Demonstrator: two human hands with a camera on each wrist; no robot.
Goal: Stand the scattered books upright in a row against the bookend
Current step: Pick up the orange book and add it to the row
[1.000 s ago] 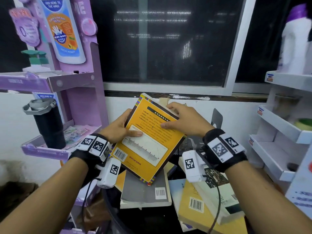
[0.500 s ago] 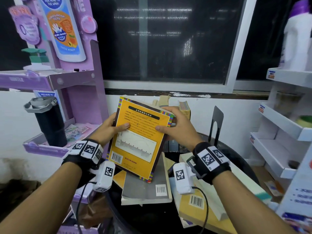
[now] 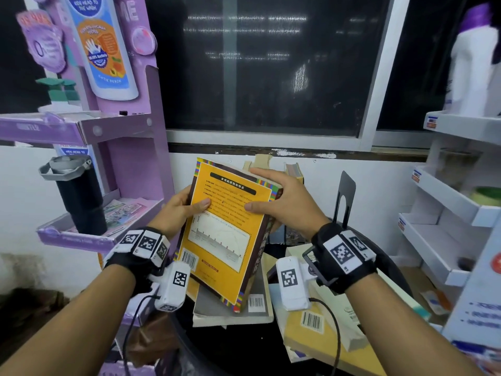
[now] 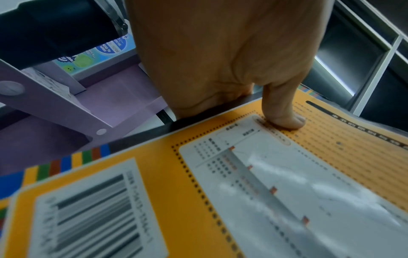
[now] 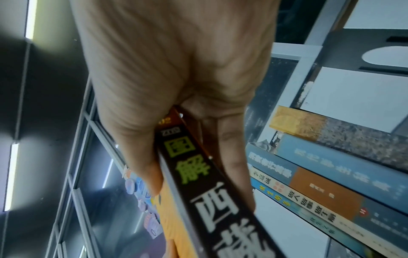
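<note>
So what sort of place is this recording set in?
Probably a small shop or a mock-up of one: a purple cardboard display stand advertising kids' wash, white shelves with price tags, and a big white bottle on top. Both hands hold a yellow book.

Held book (image 3: 227, 229) btwn both hands, above flat books (image 3: 233, 308); bookend (image 3: 343, 198) to right.

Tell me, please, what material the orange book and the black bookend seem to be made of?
Orange book: paper with a glossy, probably laminated soft cover; light glares off it in the left wrist view and it bends slightly. Black bookend: apparently thin sheet metal with a matte dark finish, a flat upright plate with a cut-out slot; painted plastic cannot be ruled out.
</note>
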